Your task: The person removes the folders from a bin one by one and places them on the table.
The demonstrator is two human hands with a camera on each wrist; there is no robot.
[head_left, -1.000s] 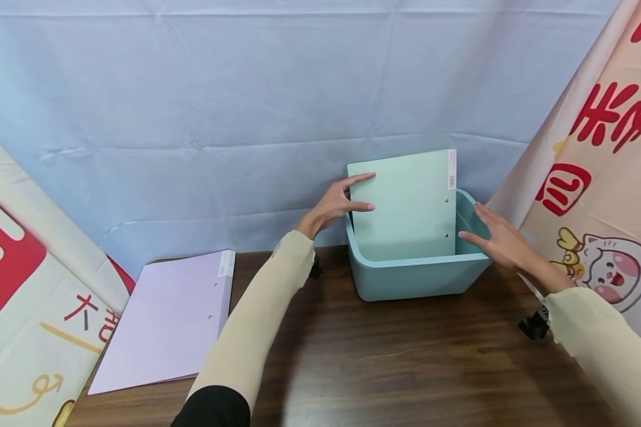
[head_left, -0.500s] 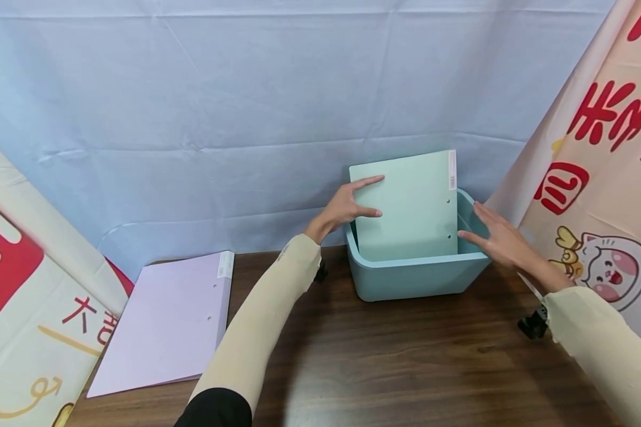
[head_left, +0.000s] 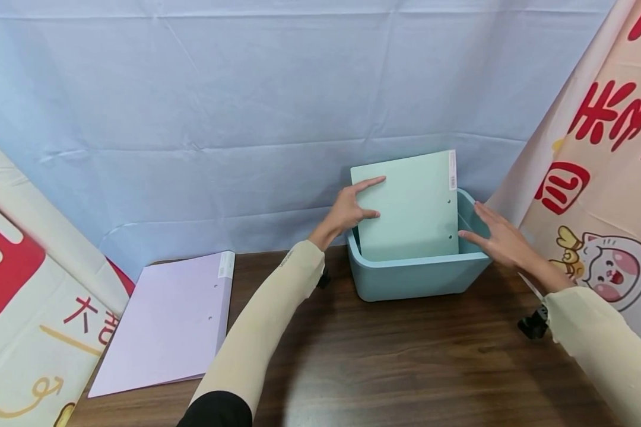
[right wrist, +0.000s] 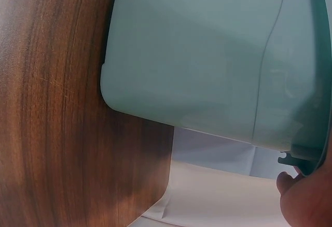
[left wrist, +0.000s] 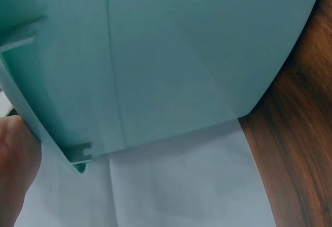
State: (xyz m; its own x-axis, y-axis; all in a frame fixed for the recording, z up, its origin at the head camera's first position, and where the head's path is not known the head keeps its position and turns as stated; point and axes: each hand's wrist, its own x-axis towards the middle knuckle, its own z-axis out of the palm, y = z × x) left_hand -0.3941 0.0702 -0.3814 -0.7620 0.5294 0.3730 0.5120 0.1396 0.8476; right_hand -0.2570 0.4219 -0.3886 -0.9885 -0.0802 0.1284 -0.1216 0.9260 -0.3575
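Observation:
A pale green file folder [head_left: 408, 204] with a white label stands upright, slightly tilted, inside a blue-green plastic storage bin [head_left: 422, 279]. My left hand [head_left: 344, 209] is at the folder's left edge; its thumb and index finger lie straight and spread on the front cover. The other left fingers are hidden. At the bin's right end, my right hand [head_left: 504, 237] holds the rim, thumb toward the inside and fingers along the outer side. The bin's outer wall fills both wrist views, with part of the right hand [right wrist: 308, 198] under the rim.
A lilac file folder [head_left: 162, 320] with a white label lies flat at the left of the dark wooden table [head_left: 406, 367]. A pale blue cloth [head_left: 278, 118] hangs close behind the bin. Printed cloths hang at both sides, the right one [head_left: 603, 196] near my right hand.
My left hand has shifted right, and the green folder's left edge has moved slightly right with it. The right hand and the bin have stayed in place.

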